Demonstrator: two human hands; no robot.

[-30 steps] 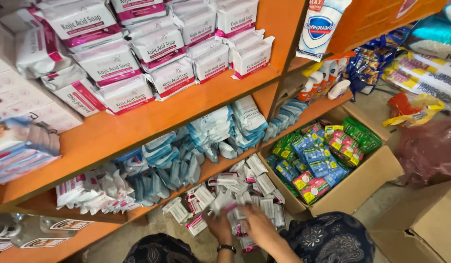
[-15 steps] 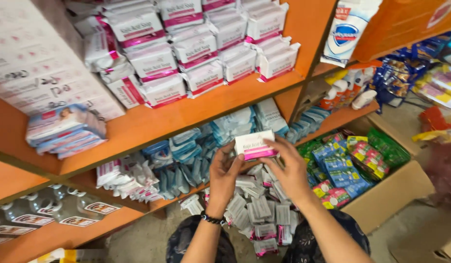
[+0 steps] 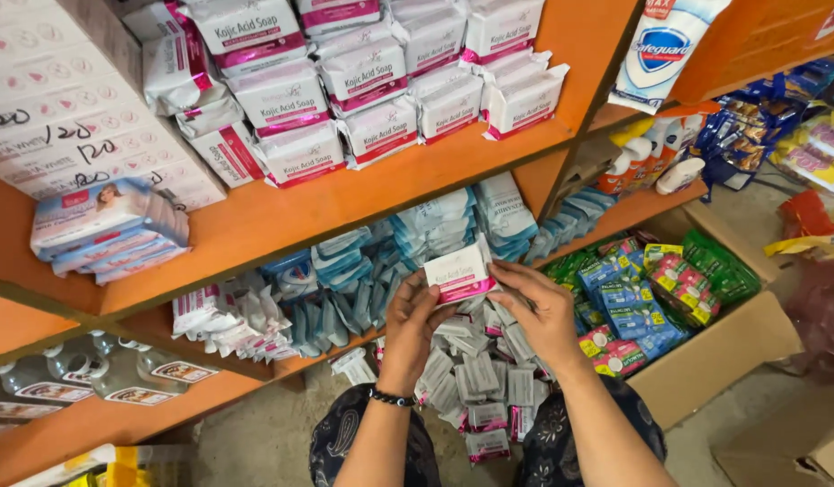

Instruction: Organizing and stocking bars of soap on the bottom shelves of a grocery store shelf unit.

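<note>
Both of my hands hold up one white soap packet with a pink band in front of the orange shelves. My left hand, with a dark bead bracelet at the wrist, grips its left lower edge. My right hand holds its right end. Below my hands lies a heap of the same white and pink packets on the floor between my knees. On the upper orange shelf stand stacked bundles of the same soap packets.
Blue and white wrapped packs fill the middle shelf. A cardboard box with blue, green and pink packets sits at the right. A stack of blue-edged packs lies at the left; clear bottles stand lower left. Another box corner shows at bottom right.
My hands came up from the floor heap with one packet and now hold it steady in front of the middle shelf; the view has shifted slightly.
</note>
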